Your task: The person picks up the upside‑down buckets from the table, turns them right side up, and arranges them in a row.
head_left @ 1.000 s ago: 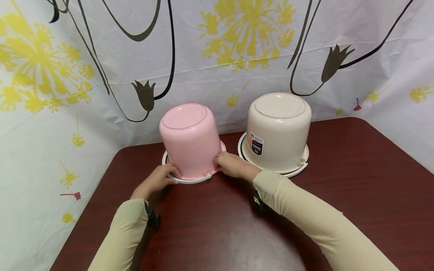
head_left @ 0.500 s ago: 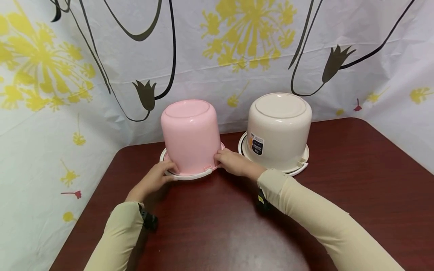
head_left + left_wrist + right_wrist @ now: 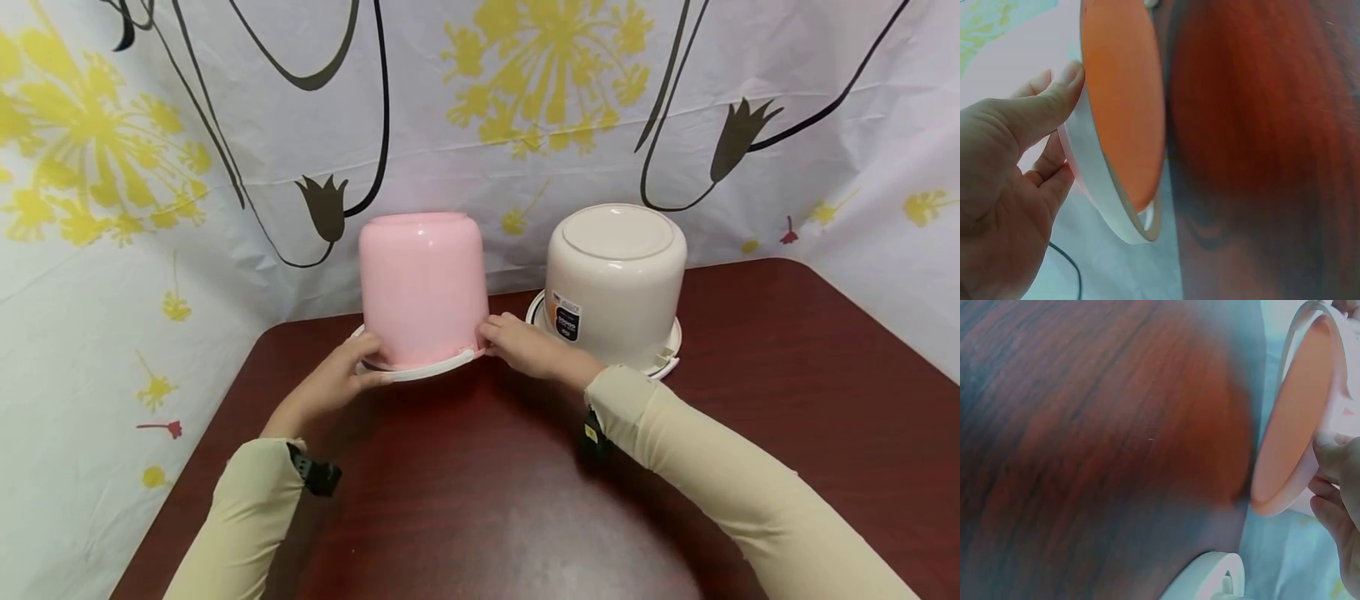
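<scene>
A pink bucket (image 3: 423,292), upside down, tilts away at the back of the table, its near rim raised. My left hand (image 3: 330,379) grips the left side of the rim, thumb over the white handle (image 3: 427,367) that lies along the front. On the right side, my right hand (image 3: 525,346) pinches the rim near the handle's end. Both wrist views look in under the bucket's mouth: the left shows the shaded inside (image 3: 1124,100), the right shows the thumb and fingers (image 3: 1334,515) at the rim.
A cream bucket (image 3: 615,292) with a dark label stands upside down to the right, close to my right hand. The dark red-brown table (image 3: 465,492) stretches toward me. A white patterned cloth (image 3: 450,108) hangs right behind the table's back edge.
The near rim of the pink bucket has lifted and the bucket has tipped backward, so its base is now seen almost edge-on. Both hands rose with it.
</scene>
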